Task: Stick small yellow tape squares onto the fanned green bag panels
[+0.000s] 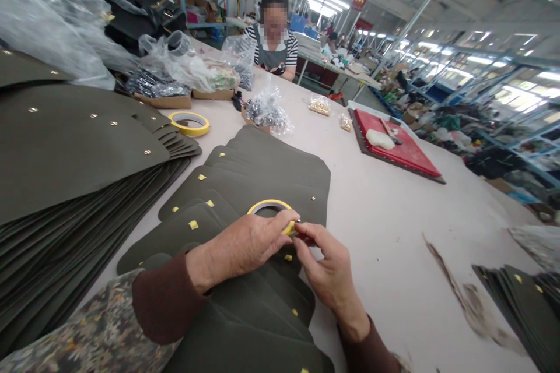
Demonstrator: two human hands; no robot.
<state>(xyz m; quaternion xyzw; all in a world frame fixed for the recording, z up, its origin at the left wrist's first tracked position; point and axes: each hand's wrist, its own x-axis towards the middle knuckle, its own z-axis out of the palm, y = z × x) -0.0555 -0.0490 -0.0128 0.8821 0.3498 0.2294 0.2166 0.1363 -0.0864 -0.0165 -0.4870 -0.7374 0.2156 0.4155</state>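
Note:
My left hand (pixel 245 245) grips a roll of yellow tape (pixel 269 205) over a spread of dark green panels (pixel 280 163). Close against it, the thumb and fingers of my right hand (pixel 328 262) are pinched together at the roll's near edge; what they hold is too small to make out. Small yellow tape pieces (pixel 193 225) dot the panels around my hands. A small metal stud (pixel 312 199) shows on the upper panel.
A tall stack of green panels (pixel 79 140) lies left, beside another tape roll (pixel 189 123). Bags of small parts (pixel 266 111) stand ahead. Across the table sits a person (pixel 275 41). A red board (pixel 394 145) lies right of centre; more panels (pixel 516 297) lie far right.

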